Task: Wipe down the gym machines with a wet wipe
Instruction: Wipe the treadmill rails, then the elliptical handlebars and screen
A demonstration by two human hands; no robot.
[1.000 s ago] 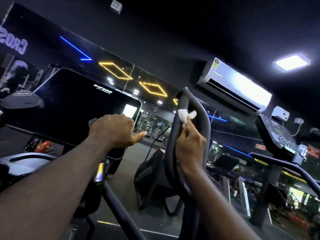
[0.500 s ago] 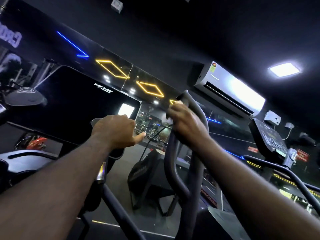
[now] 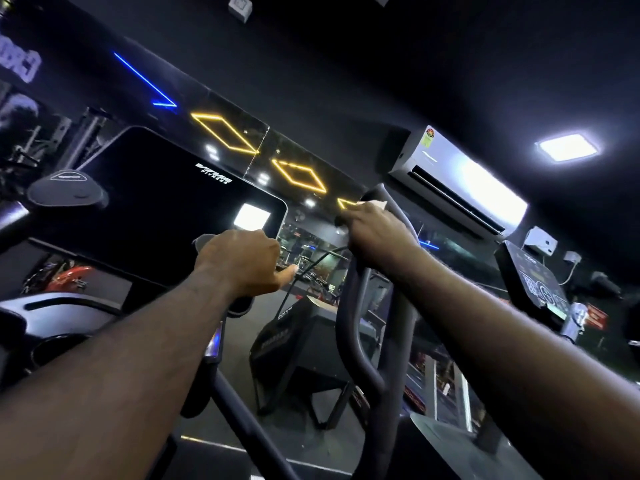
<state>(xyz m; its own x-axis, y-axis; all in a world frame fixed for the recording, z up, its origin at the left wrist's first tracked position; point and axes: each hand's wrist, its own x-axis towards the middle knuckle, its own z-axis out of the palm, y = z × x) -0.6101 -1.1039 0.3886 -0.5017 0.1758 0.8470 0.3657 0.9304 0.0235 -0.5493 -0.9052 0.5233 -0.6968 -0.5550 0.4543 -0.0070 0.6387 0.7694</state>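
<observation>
- Bar [image 3: 358,344]: rigid fixed loop, wipe [image 3: 380,203] at its top bend.
- Left hand [image 3: 242,261]: fingers curled round a grip [image 3: 239,306], thumb out.
- Right hand [image 3: 377,233]: fingers wrapped over the bar top, pinning the wipe.
- Wipe: soft, light, likely slick; best bunched under fingertips.

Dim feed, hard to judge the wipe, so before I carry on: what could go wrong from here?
1. Only a corner of the wet wipe shows above the right hand atop the looped handle. It may be bunched, so the palm might rub the handle instead.
2. The left hand grips the other handle. If that one swings, the person's footing could shift.
</observation>
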